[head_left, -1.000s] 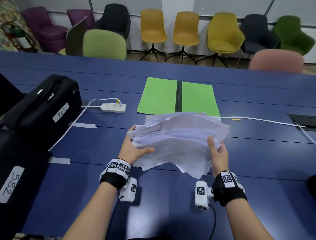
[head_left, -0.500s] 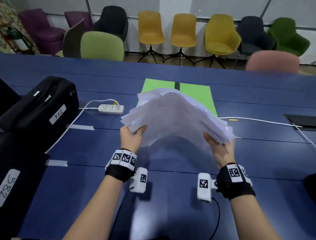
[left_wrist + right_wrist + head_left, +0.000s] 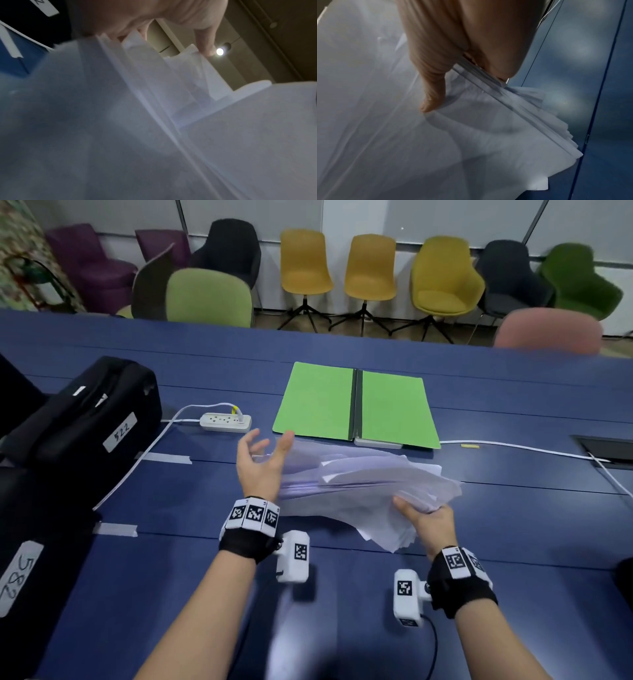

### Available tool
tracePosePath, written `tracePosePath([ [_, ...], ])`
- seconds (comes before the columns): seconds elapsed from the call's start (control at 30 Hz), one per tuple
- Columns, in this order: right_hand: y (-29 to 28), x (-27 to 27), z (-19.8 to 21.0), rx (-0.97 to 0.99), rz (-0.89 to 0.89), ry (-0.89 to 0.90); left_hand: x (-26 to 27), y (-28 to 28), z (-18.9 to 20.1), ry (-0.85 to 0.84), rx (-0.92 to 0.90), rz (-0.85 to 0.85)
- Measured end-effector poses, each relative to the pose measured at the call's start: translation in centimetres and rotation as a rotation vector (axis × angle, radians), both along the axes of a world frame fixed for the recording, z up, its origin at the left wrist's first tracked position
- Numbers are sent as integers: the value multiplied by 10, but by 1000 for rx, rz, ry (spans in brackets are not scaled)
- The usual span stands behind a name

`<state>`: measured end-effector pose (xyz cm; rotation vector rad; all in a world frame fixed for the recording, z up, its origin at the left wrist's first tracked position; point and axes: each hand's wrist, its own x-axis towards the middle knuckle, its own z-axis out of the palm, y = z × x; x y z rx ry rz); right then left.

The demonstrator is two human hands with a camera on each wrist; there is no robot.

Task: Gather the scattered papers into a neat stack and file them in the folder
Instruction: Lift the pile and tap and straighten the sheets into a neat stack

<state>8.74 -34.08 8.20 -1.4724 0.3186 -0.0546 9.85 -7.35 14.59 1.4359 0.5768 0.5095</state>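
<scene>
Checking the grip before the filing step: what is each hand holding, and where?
The right hand pinches the stack of papers at its near right edge. The left hand is open, gripping nothing.

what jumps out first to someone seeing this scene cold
A messy sheaf of white papers fills the middle of the blue table, pinched at its near corner by the right hand, while the left hand hovers open at its left edge. Just behind lies a bright green folder, spread open and empty.
</scene>
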Motion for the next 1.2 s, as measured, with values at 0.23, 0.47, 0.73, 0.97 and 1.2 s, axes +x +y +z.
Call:
tracePosePath([
  [0.23, 3, 5, 1, -1, -11, -10, 13, -3, -4, 53, 140, -18],
  [0.47, -3, 11, 3, -7, 4, 3, 19, 14, 16, -129, 280, -123],
  [0.73, 2, 18, 4, -56, -37, 11, 8, 30, 37, 14, 797, -345],
  [0.97, 0, 22, 4, -126, -42, 62, 13, -2, 44, 172, 1335, -593],
  [1.2, -2, 21, 5, -130, -20, 77, 19, 33, 41, 69, 715, -220],
])
